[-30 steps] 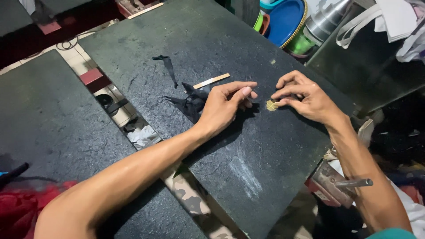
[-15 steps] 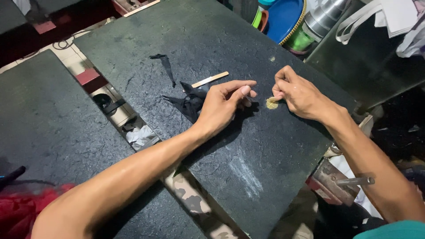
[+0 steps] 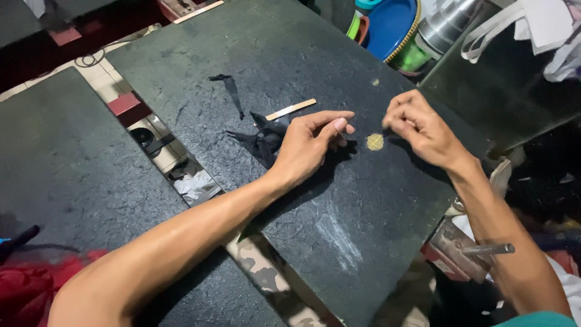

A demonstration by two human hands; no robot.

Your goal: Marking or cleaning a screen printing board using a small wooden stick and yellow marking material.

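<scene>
My left hand (image 3: 310, 145) presses flat on a crumpled black piece of fabric (image 3: 261, 140) on a dark stone slab (image 3: 339, 230), index finger stretched toward a small round yellow patch (image 3: 374, 142). My right hand (image 3: 417, 126) hovers just right of the patch, fingers curled and pinched together; whether anything sits between them I cannot tell. A thin wooden stick (image 3: 291, 109) lies just behind the fabric. A narrow black strip (image 3: 230, 89) lies farther back on the slab.
A second dark slab (image 3: 66, 163) lies to the left across a gap showing tiled floor and scraps (image 3: 193, 184). Blue and green bowls (image 3: 390, 27) and a steel vessel (image 3: 445, 27) stand at the back right. Red cloth (image 3: 30, 287) at lower left; a metal tool (image 3: 478, 249) at lower right.
My right hand has lifted off the yellow patch and drawn slightly right, leaving it lying flat and uncovered on the slab. My left hand stays on the black fabric.
</scene>
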